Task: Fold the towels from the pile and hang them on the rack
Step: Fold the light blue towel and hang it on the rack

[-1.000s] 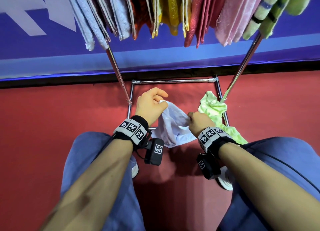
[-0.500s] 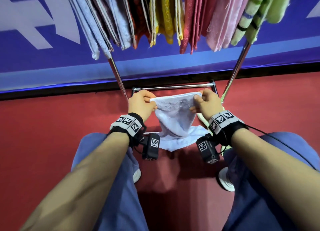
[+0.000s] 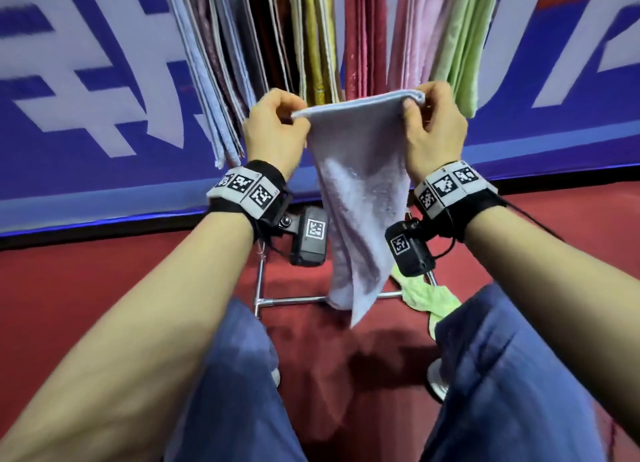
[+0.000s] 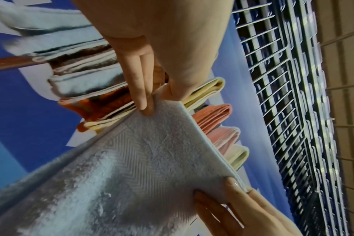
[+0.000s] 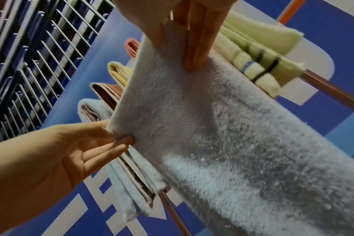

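Pale lavender terry towel (image 3: 360, 198), held up by its top edge in front of the rack (image 3: 294, 300) of hung towels (image 3: 367, 38). Left corner pinched between thumb and fingers (image 4: 144, 89) of the left hand (image 3: 273, 132); right corner pinched likewise by the right hand (image 3: 429, 129), thumb and fingers (image 5: 196, 47) closed on the hem. Top edge stretched nearly level between the two hands, doubled at the right corner; remainder hanging down, narrowing to a point just in front of the rack's lower rail. Herringbone band woven across the towel near the held edge, seen from both wrist views. Hung towels behind the lavender one ranged in blue, brown, yellow, red, pink and green. Green towel (image 3: 429, 298) lying crumpled on the red floor (image 3: 104, 288) at the rack's right foot, below and right of the held towel. Blue banner (image 3: 86, 97) with white lettering behind the rack. Black wrist units with printed markers strapped on both forearms.
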Motion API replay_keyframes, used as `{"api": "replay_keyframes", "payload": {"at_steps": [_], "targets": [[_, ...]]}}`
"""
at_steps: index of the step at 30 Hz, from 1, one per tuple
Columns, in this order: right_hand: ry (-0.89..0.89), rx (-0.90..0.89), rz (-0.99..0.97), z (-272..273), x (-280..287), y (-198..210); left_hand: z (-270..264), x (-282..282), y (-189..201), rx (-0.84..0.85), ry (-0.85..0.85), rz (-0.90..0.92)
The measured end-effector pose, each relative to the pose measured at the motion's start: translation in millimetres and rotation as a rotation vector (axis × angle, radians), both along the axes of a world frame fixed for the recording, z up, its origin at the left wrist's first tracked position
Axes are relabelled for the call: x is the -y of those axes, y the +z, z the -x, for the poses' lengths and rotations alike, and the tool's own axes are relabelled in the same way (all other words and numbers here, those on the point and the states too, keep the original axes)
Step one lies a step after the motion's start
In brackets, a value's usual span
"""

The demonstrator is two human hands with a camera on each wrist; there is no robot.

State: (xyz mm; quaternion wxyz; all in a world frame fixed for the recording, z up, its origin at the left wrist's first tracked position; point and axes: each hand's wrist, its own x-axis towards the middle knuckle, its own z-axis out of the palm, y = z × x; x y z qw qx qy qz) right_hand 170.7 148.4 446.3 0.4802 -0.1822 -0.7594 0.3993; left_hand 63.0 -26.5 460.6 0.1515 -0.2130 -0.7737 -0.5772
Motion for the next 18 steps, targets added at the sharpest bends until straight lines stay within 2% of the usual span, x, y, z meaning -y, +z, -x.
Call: {"api": "replay_keyframes", "payload": {"at_steps": [4,10,13,18], "targets": [[0.03,-0.012,-0.032,-9.8,1.1,14.2,-13.7,6.1,14.3,-0.003,-0.011,0.018],[0.004,0.129,-0.059,-20.7,-5.2,17.8,-17.0,21.1,12.7,0.012,-0.048,0.117],[-0.008,0.216,-0.039,-25.5,-4.5,13.5,-21.0,24.9,3.5,-0.001,-0.039,0.203],[0.019,0.323,0.061,-17.0,-12.1,-14.8,-24.0,26.6,-25.6,0.089,-0.092,0.287]]}}
